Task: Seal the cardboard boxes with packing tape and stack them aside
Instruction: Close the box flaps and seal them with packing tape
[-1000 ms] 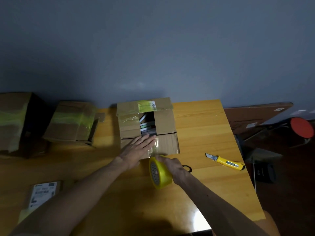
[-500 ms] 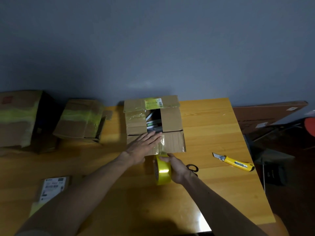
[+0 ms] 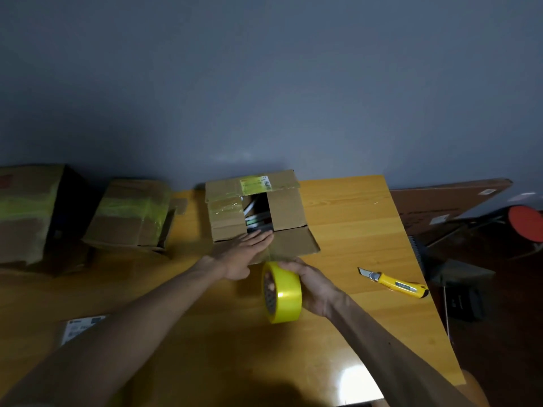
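Finds the cardboard box (image 3: 288, 207) at the far middle of the bench (image 3: 352, 289), close to the wall, top flaps only part folded in and a gap at the centre with contents showing through. Looks near square from above, so no clear long axis; centre gap runs away from the person toward the wall, near flap (image 3: 296, 245) pointing back toward the body.

Presses the left hand (image 3: 239, 254) flat on that flap, fingers straight and close together. Grips the yellow tape roll (image 3: 283, 293) in the right hand (image 3: 314, 284), fingers curled over its rim, just in front of the box's near edge; roll on edge, core open to the left. Hints at a thin strip from roll to flap, too faint to be sure.

Judges this box barely begun: centre seam untaped, stacking not yet done. Shows a taped box (image 3: 129, 215) and a larger taped box (image 3: 26, 210) at the left, banded in yellow, probably finished. Shows a utility knife (image 3: 393, 284) on the bench to the right, well apart.
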